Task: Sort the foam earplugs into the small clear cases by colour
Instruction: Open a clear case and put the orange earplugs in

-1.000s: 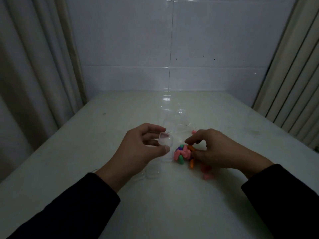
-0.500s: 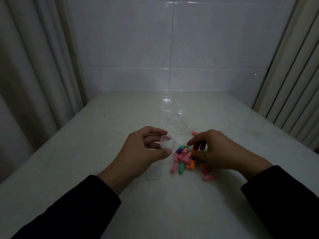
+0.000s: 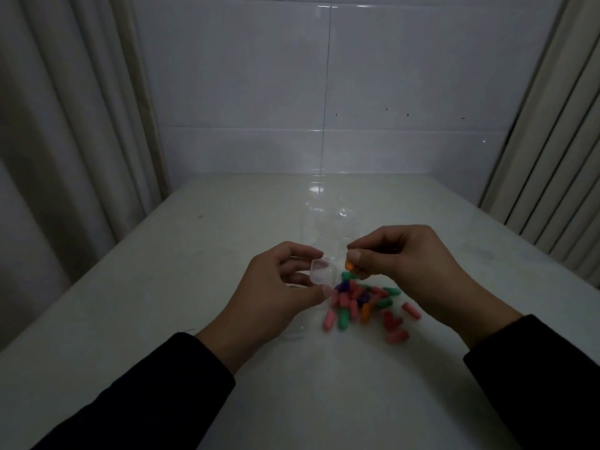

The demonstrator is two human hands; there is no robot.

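My left hand (image 3: 276, 287) holds a small clear case (image 3: 322, 271) between thumb and fingers, its opening facing up and right. Just right of it, my right hand (image 3: 402, 264) pinches an orange earplug (image 3: 349, 264) between thumb and forefinger, close to the case's rim. Below both hands lies a loose pile of earplugs (image 3: 360, 302) in pink, green, purple and orange on the white table (image 3: 162, 313). A few pink earplugs (image 3: 396, 336) lie apart at the pile's right side.
More clear cases (image 3: 328, 228) stand behind the hands, hard to make out against the table. Another clear case (image 3: 293, 334) sits under my left wrist. Curtains hang at both sides and a tiled wall closes the far edge.
My right hand has risen from the pile with an orange earplug and brought it up beside the case. My left hand has stayed nearly in place with the case.
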